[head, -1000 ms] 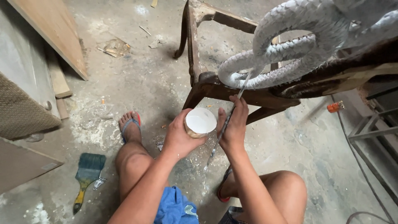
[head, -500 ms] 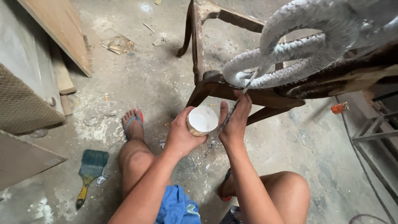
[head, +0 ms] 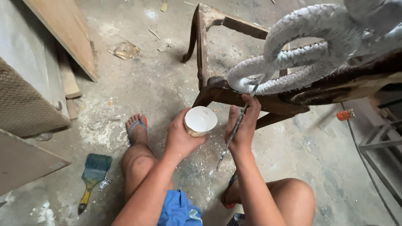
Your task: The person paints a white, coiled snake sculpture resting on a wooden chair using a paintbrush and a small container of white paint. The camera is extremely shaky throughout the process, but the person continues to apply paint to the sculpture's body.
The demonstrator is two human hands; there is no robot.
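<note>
At the far left, a wooden board (head: 63,37) leans against the wall and a wide paintbrush (head: 94,178) with a yellow handle lies on the dusty concrete floor (head: 138,75), well apart from the hands and out of use. Just right of it, the person's foot in a flip-flop (head: 136,125) rests flat on the floor. The left hand (head: 182,136) wraps its grip around a small round cup of white paint (head: 200,120), held upright and level so the paint stays in, and close beside the other hand so the brush can reach it. The right hand (head: 243,129) has its grip clamped on a thin long-handled brush (head: 236,127), pinched like a pen with the handle trailing down toward the knee; the tip points up at the carved snake (head: 301,54), touching or nearly touching its lowest coil. The snake, scaled and coated pale grey-white, coils over a dark wooden chair frame (head: 251,98) lying tipped on the floor.
</note>
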